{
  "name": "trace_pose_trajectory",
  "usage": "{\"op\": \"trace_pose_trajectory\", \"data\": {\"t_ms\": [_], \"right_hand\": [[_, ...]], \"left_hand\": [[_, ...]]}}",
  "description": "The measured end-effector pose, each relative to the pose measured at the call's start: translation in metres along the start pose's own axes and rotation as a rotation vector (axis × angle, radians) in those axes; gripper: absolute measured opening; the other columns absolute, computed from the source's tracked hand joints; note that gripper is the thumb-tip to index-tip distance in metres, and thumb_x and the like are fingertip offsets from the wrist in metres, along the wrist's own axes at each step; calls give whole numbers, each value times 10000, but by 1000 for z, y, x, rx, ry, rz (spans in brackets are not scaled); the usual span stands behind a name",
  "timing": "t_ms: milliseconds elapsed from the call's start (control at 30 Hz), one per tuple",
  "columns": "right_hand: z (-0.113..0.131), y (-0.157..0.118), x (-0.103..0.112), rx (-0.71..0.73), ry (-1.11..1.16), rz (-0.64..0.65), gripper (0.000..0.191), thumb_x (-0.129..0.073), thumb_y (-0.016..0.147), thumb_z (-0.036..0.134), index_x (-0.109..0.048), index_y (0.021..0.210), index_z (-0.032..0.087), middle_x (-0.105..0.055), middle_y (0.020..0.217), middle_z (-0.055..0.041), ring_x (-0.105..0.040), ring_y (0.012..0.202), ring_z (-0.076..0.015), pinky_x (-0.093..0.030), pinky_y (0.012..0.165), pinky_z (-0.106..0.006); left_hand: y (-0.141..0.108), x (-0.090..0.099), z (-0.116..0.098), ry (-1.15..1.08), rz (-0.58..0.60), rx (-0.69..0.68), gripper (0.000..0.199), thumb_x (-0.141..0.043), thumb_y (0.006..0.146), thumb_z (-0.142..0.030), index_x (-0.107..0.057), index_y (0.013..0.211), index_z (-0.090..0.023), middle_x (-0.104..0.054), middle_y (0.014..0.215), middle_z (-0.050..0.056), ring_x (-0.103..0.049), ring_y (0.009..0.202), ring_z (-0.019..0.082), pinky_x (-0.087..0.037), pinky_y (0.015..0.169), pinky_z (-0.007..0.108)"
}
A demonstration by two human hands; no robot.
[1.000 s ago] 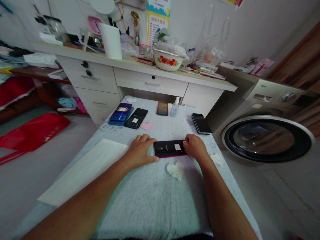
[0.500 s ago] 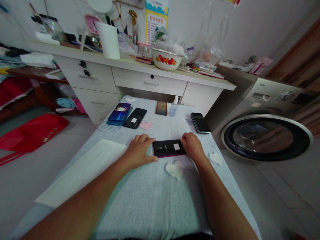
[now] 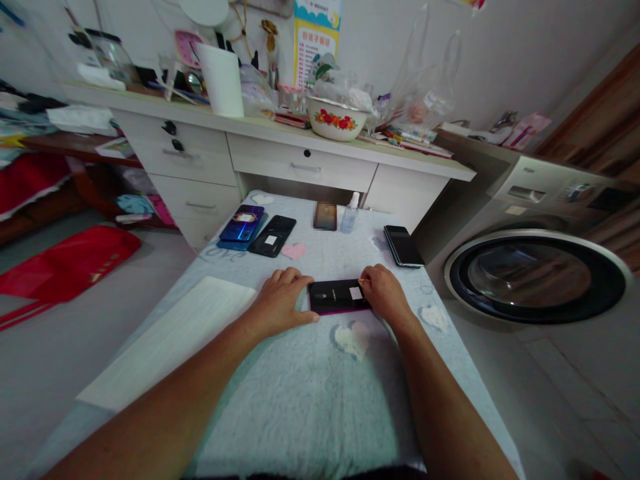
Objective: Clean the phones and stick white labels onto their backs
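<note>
Phone (image 3: 336, 298) is laid back up on the patterned cloth (image 3: 300, 393), midway between the two hands. Its long axis is run almost along the 9-to-3 o'clock line, with the camera end pointed to 9 and the white sticker (image 3: 355, 293) set near the 3 o'clock end. A pink edge is shown along its 6 o'clock side. The 9 o'clock end is grasped between the spread thumb and fingers of the left hand (image 3: 280, 303). The 3 o'clock end is covered by the curled fingers of the right hand (image 3: 384, 291); whether anything is pinched there cannot be told. A broad stretch of cloth is left toward 6 o'clock, and a shorter one toward 12, bounded by a spray bottle (image 3: 350, 215) and a blurred square item (image 3: 325, 217). Another black phone (image 3: 273, 236) and a blue phone (image 3: 242, 224) are placed toward 10, stacked phones (image 3: 404, 247) toward 2, and a white sheet (image 3: 170, 343) toward 8.
</note>
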State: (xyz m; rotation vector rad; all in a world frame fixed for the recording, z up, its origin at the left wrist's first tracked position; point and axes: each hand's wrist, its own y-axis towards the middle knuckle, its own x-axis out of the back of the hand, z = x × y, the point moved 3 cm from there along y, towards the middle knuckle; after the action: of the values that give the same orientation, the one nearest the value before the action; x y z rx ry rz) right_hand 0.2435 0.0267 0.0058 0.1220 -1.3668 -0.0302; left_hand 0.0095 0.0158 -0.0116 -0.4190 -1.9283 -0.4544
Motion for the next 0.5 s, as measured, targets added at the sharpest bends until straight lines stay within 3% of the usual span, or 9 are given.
{"op": "trace_pose_trajectory", "data": {"t_ms": [300,500], "right_hand": [[-3,0,0,-72,-55,-21,170,-483,883,201,-650,870,174,-607,903,-78,-552,858,-173,-356,745,-254],[4,-2,-1,-12,-23,-34,164,-490,884,209,-648,874,167,-602,912,-84,-545,866,-178,-361,771,-254]], "left_hand": [[0,-1,1,-8,3,2,696,-664,663,-590,-516,1259,-263,-528,1186,74,-458,1069,304,-391,915,419],[0,0,0,-7,-3,-5,696,-667,662,-595,-519,1254,-262,-528,1166,70,-463,1057,300,-398,908,410]]}}
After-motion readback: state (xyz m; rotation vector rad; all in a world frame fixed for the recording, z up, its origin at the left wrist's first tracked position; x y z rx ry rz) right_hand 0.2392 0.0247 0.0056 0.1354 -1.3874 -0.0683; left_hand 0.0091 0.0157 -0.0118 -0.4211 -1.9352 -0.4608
